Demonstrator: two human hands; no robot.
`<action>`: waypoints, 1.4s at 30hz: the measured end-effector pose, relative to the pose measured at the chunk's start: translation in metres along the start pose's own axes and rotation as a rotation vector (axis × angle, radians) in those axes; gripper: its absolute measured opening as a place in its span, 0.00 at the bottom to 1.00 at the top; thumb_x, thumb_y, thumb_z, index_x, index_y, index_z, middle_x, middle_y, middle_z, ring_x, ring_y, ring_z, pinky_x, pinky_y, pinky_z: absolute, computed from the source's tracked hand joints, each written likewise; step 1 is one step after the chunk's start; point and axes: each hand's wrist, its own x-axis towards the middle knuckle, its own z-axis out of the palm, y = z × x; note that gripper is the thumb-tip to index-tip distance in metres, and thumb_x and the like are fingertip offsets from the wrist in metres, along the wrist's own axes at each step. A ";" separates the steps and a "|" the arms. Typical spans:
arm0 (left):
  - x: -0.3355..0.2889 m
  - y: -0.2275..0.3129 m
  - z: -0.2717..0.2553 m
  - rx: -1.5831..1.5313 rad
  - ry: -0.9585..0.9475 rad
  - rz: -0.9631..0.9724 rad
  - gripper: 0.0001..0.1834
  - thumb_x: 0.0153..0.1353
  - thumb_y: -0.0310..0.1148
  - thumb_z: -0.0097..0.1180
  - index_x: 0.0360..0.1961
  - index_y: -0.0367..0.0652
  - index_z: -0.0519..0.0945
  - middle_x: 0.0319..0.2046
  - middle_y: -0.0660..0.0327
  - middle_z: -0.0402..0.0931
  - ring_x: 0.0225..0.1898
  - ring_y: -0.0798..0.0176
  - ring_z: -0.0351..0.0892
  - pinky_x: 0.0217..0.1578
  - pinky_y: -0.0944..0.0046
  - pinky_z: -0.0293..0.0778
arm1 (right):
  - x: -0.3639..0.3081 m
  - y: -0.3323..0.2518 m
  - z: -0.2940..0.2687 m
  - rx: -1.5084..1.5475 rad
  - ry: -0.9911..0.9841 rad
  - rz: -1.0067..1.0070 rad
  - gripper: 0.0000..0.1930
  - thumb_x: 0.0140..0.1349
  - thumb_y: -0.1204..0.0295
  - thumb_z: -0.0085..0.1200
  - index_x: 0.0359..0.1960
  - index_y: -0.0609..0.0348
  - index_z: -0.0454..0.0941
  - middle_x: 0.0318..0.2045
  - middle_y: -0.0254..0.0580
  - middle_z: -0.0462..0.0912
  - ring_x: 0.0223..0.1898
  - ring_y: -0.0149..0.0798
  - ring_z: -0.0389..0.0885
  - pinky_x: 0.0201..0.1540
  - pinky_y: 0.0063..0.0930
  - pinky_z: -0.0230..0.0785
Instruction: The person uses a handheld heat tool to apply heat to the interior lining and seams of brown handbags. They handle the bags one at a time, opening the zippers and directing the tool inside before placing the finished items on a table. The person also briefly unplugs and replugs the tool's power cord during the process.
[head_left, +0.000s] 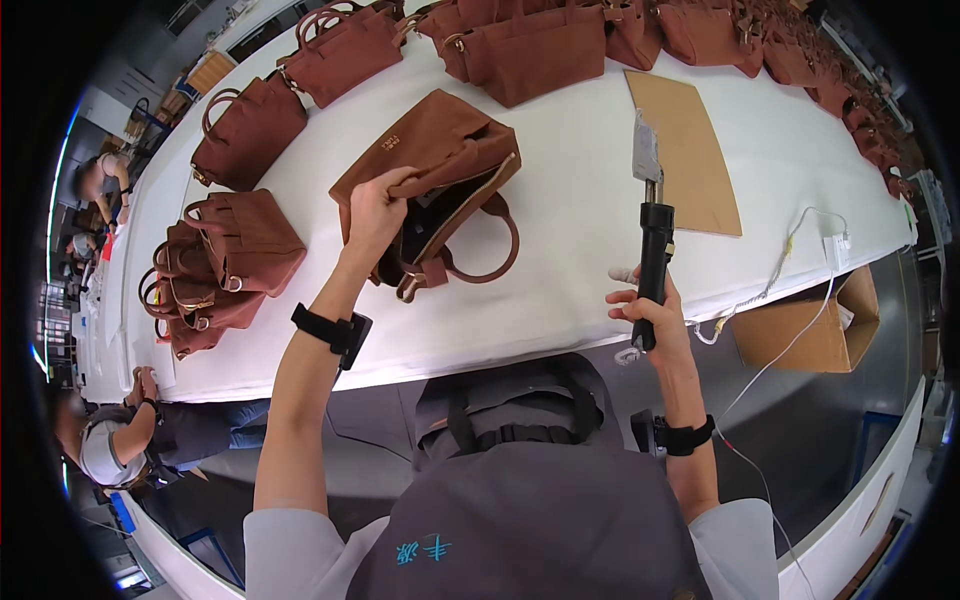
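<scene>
A brown handbag [420, 150] lies tilted on the white table, its zipped mouth gaping and its dark lining showing. My left hand [376, 215] is closed on the bag's near strap handle by the opening. The other handle [508, 250] loops out over the tabletop toward me. In my right hand [660, 310] is a small handheld iron [655, 235], with a black grip and a flat metal head pointing away from me. It is held upright above the table's front part, apart from the bag. Some of my right fingers are loosely extended around its grip.
More brown handbags [535, 50] line the table's far side, and several stand at the left [245, 235]. A tan board [690, 150] lies right of centre. A white cable [790, 250] crosses the right edge above a cardboard box [810, 330]. A co-worker [125, 435] is at the left.
</scene>
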 end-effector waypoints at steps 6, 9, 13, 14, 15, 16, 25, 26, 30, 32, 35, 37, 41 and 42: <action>0.006 0.027 -0.004 0.046 -0.072 0.073 0.11 0.52 0.22 0.53 0.38 0.42 0.80 0.30 0.53 0.80 0.31 0.50 0.79 0.34 0.61 0.73 | -0.038 -0.001 -0.022 -0.209 0.064 0.080 0.22 0.40 0.83 0.52 0.42 0.64 0.67 0.29 0.45 0.78 0.15 0.29 0.72 0.15 0.21 0.65; 0.007 0.023 0.001 -0.057 0.045 -0.072 0.13 0.52 0.20 0.50 0.38 0.42 0.80 0.30 0.53 0.80 0.31 0.50 0.79 0.33 0.61 0.73 | -0.048 -0.004 -0.035 -0.355 -0.001 0.143 0.19 0.39 0.83 0.52 0.39 0.65 0.69 0.26 0.42 0.77 0.15 0.28 0.71 0.16 0.20 0.65; 0.011 0.026 0.002 -0.124 0.050 -0.053 0.09 0.54 0.24 0.54 0.38 0.41 0.81 0.23 0.53 0.78 0.22 0.57 0.73 0.29 0.66 0.70 | -0.059 -0.006 -0.037 -0.402 -0.015 0.222 0.20 0.38 0.83 0.52 0.39 0.66 0.71 0.24 0.38 0.75 0.14 0.26 0.70 0.15 0.19 0.64; 0.013 0.025 0.001 -0.127 0.050 -0.044 0.09 0.55 0.25 0.55 0.38 0.41 0.80 0.24 0.53 0.78 0.23 0.56 0.74 0.29 0.65 0.70 | -0.059 -0.008 -0.036 -0.402 -0.023 0.236 0.20 0.38 0.83 0.52 0.40 0.67 0.71 0.23 0.38 0.75 0.14 0.26 0.70 0.15 0.19 0.64; 0.016 0.023 0.000 -0.129 0.050 -0.036 0.09 0.55 0.26 0.56 0.38 0.41 0.80 0.24 0.53 0.78 0.24 0.55 0.75 0.30 0.64 0.71 | -0.059 -0.010 -0.035 -0.391 -0.034 0.244 0.20 0.38 0.84 0.52 0.40 0.67 0.71 0.23 0.38 0.75 0.14 0.26 0.70 0.15 0.19 0.64; 0.016 0.022 0.000 -0.132 0.052 -0.026 0.09 0.55 0.27 0.56 0.38 0.41 0.79 0.24 0.53 0.78 0.24 0.53 0.76 0.30 0.63 0.71 | -0.058 -0.012 -0.032 -0.381 -0.045 0.250 0.21 0.38 0.84 0.52 0.40 0.67 0.71 0.23 0.38 0.75 0.14 0.27 0.71 0.15 0.20 0.64; -0.037 0.003 0.047 0.582 -0.349 0.063 0.38 0.42 0.21 0.60 0.58 0.39 0.60 0.42 0.46 0.70 0.40 0.43 0.76 0.36 0.51 0.76 | -0.019 -0.022 -0.027 -0.142 0.070 0.021 0.22 0.41 0.82 0.51 0.44 0.68 0.69 0.23 0.41 0.75 0.14 0.29 0.71 0.16 0.21 0.64; -0.042 0.004 0.054 0.666 -0.330 0.073 0.39 0.41 0.21 0.60 0.58 0.40 0.60 0.41 0.46 0.69 0.40 0.43 0.75 0.35 0.52 0.76 | -0.015 -0.024 -0.028 -0.106 0.085 0.004 0.22 0.41 0.82 0.51 0.44 0.68 0.68 0.23 0.41 0.75 0.14 0.29 0.71 0.16 0.21 0.64; -0.036 -0.013 0.061 0.666 -0.412 0.000 0.40 0.40 0.22 0.63 0.57 0.40 0.60 0.39 0.45 0.68 0.40 0.45 0.75 0.34 0.52 0.78 | -0.013 -0.025 -0.030 -0.020 0.107 -0.021 0.22 0.41 0.82 0.50 0.44 0.67 0.68 0.23 0.42 0.75 0.14 0.28 0.70 0.15 0.20 0.64; -0.034 -0.010 0.063 0.697 -0.433 -0.005 0.38 0.40 0.23 0.64 0.55 0.39 0.61 0.38 0.45 0.69 0.39 0.45 0.76 0.32 0.54 0.79 | -0.016 -0.021 -0.031 -0.019 0.098 -0.002 0.22 0.41 0.82 0.50 0.44 0.66 0.68 0.23 0.42 0.75 0.14 0.28 0.70 0.15 0.20 0.64; -0.040 0.001 0.068 0.737 -0.361 0.033 0.37 0.40 0.25 0.64 0.54 0.37 0.61 0.36 0.47 0.69 0.38 0.45 0.76 0.31 0.56 0.79 | -0.020 -0.010 -0.033 -0.033 0.097 0.022 0.23 0.41 0.82 0.49 0.45 0.66 0.68 0.24 0.41 0.75 0.14 0.27 0.70 0.15 0.19 0.65; -0.052 -0.012 0.076 0.765 -0.314 0.085 0.32 0.44 0.27 0.63 0.52 0.40 0.65 0.35 0.48 0.72 0.36 0.46 0.77 0.32 0.55 0.79 | -0.022 -0.005 -0.031 -0.010 0.080 0.043 0.23 0.41 0.82 0.50 0.45 0.66 0.68 0.24 0.41 0.75 0.14 0.27 0.71 0.15 0.19 0.65; -0.020 -0.029 0.044 0.432 -0.127 0.016 0.18 0.51 0.28 0.56 0.46 0.44 0.75 0.31 0.50 0.78 0.33 0.45 0.79 0.35 0.54 0.76 | -0.022 -0.001 -0.033 -0.010 0.059 0.061 0.23 0.41 0.83 0.51 0.45 0.67 0.68 0.23 0.40 0.76 0.15 0.27 0.71 0.16 0.19 0.66; -0.012 -0.030 0.033 0.353 -0.025 -0.022 0.15 0.52 0.28 0.54 0.43 0.45 0.78 0.31 0.50 0.79 0.33 0.45 0.78 0.36 0.54 0.76 | -0.023 -0.001 -0.034 -0.027 0.064 0.052 0.23 0.41 0.82 0.52 0.44 0.68 0.68 0.23 0.40 0.76 0.14 0.28 0.71 0.16 0.20 0.66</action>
